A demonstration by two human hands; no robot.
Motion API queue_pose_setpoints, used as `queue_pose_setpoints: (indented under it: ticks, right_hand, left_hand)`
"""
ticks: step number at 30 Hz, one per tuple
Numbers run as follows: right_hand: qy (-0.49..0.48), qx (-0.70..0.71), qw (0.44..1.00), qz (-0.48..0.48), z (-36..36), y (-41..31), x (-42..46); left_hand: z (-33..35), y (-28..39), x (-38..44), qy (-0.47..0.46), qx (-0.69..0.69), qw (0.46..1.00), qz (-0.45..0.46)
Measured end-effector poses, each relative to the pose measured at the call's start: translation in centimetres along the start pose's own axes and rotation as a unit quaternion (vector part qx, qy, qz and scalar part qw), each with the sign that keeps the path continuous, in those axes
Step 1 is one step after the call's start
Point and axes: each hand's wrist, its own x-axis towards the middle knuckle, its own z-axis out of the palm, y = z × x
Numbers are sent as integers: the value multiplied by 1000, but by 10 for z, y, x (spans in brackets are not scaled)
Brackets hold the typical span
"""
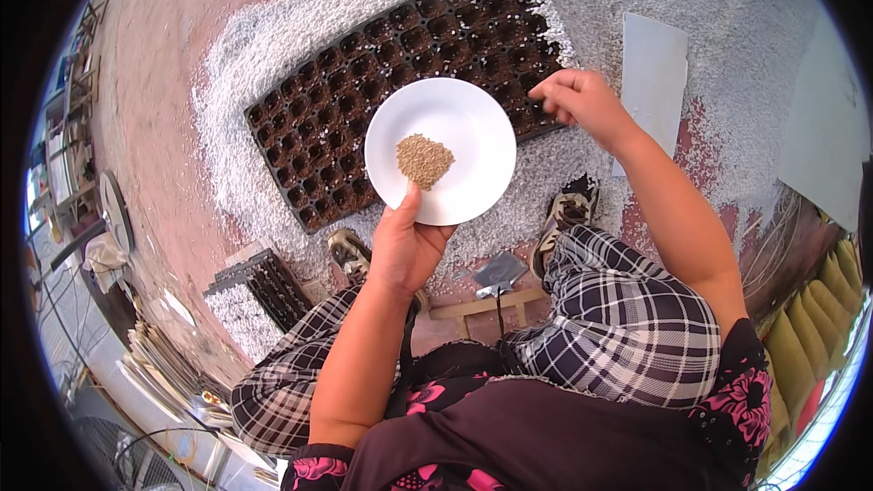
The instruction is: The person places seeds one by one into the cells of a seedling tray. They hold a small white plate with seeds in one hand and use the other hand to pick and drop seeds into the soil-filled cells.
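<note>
A white round plate bears a small heap of tan seeds left of its middle. My left hand grips the plate's near rim, thumb on top beside the heap. Below the plate lies a black plastic seedling tray, its cells filled with dark soil that has dimples and scattered white granules; the plate hides part of it. Over the tray's right end hovers my right hand, thumb and fingertips drawn together, pointing left. Whether seeds are between those fingertips cannot be told.
White granules surround the tray on the reddish floor. A pale flat board lies to the right. Stacked black trays with white granules stand by my left knee. A silvery packet and a wooden stool's edge are between my legs.
</note>
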Motion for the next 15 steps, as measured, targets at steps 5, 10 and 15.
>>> queue_pose_setpoints:
  ticks: [5, 10, 15]
  right_hand:
    - [-148, 66, 987, 7, 43, -22, -25]
    - [-103, 75, 991, -42, 60, -27, -31]
    - [-71, -26, 996, -45, 61, -29, -31]
  left_hand:
    - [4, -4, 0, -21, -8, 1000, -6]
    - [9, -10, -1, -23, 4, 999, -24]
    - [10, -13, -1, -24, 3, 999, -20]
